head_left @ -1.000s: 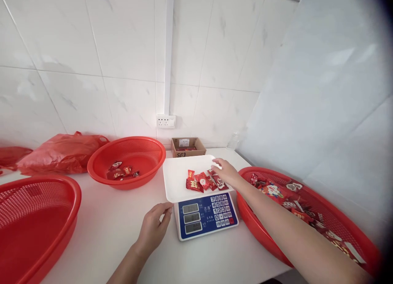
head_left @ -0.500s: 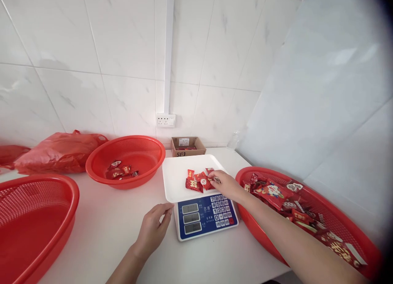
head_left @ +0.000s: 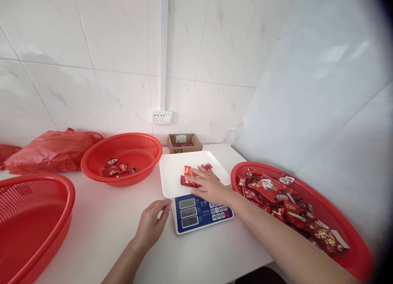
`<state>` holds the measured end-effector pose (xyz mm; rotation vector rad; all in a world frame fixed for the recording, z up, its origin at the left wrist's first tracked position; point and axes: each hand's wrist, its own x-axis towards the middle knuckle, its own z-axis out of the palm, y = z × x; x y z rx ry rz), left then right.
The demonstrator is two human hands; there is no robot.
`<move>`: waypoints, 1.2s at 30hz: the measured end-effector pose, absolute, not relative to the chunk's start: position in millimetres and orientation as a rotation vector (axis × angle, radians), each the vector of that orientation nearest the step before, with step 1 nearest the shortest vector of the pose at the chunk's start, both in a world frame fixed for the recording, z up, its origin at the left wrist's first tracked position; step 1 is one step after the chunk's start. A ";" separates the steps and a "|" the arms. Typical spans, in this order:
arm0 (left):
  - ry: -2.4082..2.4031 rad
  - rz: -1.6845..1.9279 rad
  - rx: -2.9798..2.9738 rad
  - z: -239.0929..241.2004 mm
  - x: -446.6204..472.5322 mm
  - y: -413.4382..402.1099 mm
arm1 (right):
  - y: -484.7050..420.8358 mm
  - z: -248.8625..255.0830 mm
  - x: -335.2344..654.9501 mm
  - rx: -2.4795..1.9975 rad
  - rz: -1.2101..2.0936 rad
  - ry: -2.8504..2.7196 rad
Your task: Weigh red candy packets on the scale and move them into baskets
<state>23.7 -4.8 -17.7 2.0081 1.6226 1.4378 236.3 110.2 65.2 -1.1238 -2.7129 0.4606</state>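
Observation:
Small red snack packets (head_left: 188, 180) lie on the white tray (head_left: 172, 163) of a digital scale (head_left: 196, 218). My right hand (head_left: 210, 185) is spread over them, its fingers apart and palm down, hiding some of the packets and the upper keys. My left hand (head_left: 152, 220) rests on the table beside the scale, fingertips and thumb close together near the tray's front-left corner; nothing shows between them. To the right, a red basket (head_left: 242, 166) holds many red snack packets (head_left: 270, 188) of various sizes, with my right forearm passing in front of it.
A second red basket (head_left: 156, 155) at the back left contains several small packets. Another red basket (head_left: 69, 198) stands at the near left. Behind are a red plastic bag (head_left: 58, 151) and a small cardboard box (head_left: 172, 147), close to the tiled wall with a socket (head_left: 162, 117).
My right hand has gone from fingers closed at a packet to spread flat over the packets, moving slightly left. The left hand stays by the scale. The camera view has shifted a little.

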 end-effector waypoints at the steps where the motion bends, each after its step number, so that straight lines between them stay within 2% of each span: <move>1: 1.627 1.434 2.009 -17.7 23.4 -4.7 | 106.2 63.8 231.1 -1.091 0.444 -2.770; 14: 1.622 1.424 2.022 -20.8 22.5 -2.3 | 126.6 64.4 216.7 -1.342 0.319 -2.685; 20: 1.658 1.413 2.010 -20.9 19.4 -1.1 | 140.4 65.5 210.5 -1.401 0.410 -2.672; 28: 1.663 1.464 1.971 -16.8 18.4 -5.2 | 83.0 92.6 301.4 -1.457 0.408 -2.098; 36: 1.656 1.433 1.960 -19.7 23.9 -5.1 | 11.1 43.7 384.6 -1.977 0.481 -2.135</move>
